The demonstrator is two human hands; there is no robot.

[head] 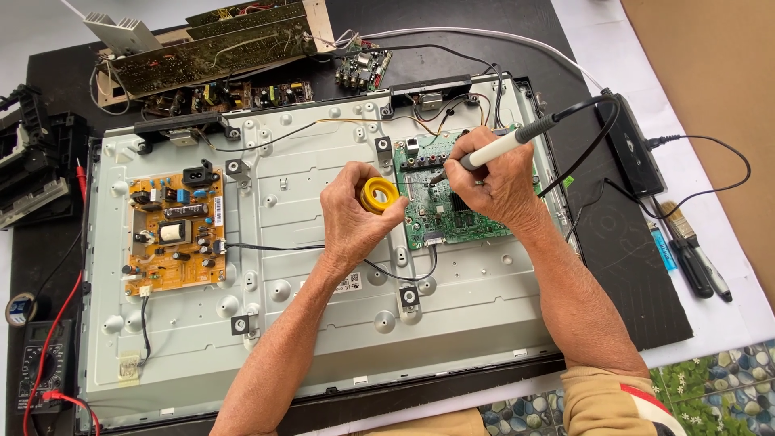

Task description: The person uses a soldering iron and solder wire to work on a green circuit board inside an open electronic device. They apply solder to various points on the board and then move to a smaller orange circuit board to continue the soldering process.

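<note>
Right hand (496,182), fingers closed round a soldering iron (504,145) whose long axis slants down-left, tip on the green board (436,214); left hand (355,214), just left of it, fingers pinching a yellow solder spool (379,194) at the board's edge.

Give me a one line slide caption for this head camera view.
Right hand holds a soldering iron to a green circuit board; left hand holds a yellow solder spool.
</note>
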